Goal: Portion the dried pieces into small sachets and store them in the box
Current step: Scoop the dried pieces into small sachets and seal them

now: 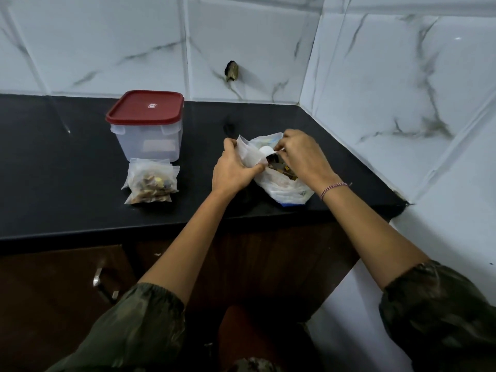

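Nearest the camera, two bare forearms are stretched from rolled olive sleeves over the front edge of the black desk (67, 183). A small white sachet (251, 154) is gripped by the left hand (233, 167), thumb curled across its lower face. The edge of its mouth is pinched by the curled fingers of the right hand (303, 154); whether pieces are also held in that pinch cannot be told. The step in hand is judged to be the opening and filling of this sachet.

For this to be done well, the mouth should be held wide and kept directly above the open plastic bag (284, 189), so that any spill is caught there. Portions should be matched by eye to those already made, and room should be left at the top for closing.

The dried pieces (281, 169), brown and dark, are seen in the bag just under the hands. Further left, a small stack of filled sachets (150, 181) is laid flat, holding mixed brownish pieces. Just behind it the translucent box (150, 140) is stood, its red lid (146, 106) on; little can be made out inside.
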### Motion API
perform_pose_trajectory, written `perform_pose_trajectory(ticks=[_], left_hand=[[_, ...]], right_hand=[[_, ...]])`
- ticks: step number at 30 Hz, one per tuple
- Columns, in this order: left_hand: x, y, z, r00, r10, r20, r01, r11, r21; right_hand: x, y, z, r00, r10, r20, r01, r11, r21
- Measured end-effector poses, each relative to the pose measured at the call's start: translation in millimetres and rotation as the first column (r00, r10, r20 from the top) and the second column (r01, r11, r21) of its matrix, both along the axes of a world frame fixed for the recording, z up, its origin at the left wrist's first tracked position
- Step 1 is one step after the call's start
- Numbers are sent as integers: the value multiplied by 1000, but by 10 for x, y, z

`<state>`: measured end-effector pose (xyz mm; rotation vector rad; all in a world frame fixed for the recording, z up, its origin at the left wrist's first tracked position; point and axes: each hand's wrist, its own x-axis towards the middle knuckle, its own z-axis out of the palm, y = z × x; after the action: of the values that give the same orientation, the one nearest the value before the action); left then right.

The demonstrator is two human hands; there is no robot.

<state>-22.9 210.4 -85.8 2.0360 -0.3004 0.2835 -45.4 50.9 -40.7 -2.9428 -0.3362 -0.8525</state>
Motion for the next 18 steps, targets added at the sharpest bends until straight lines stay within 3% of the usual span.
perform_pose_trajectory(ticks=[6, 9, 13, 18], left_hand=[[24, 13, -3, 999, -15, -29, 14, 999, -47], [39, 26, -23, 999, -19, -49, 15, 997, -82], [32, 31, -28, 998, -10, -69, 2, 994, -112], [32, 30, -24, 996, -21, -85, 12, 994, -106]], right_hand=[[46, -40, -27, 998, 59, -23, -58, 997, 43], [37, -107, 14, 979, 168, -116, -170, 985, -2], [35, -275, 161, 962, 167, -214, -195, 975, -112], [12, -311, 236, 989, 124, -83, -132, 986, -103]])
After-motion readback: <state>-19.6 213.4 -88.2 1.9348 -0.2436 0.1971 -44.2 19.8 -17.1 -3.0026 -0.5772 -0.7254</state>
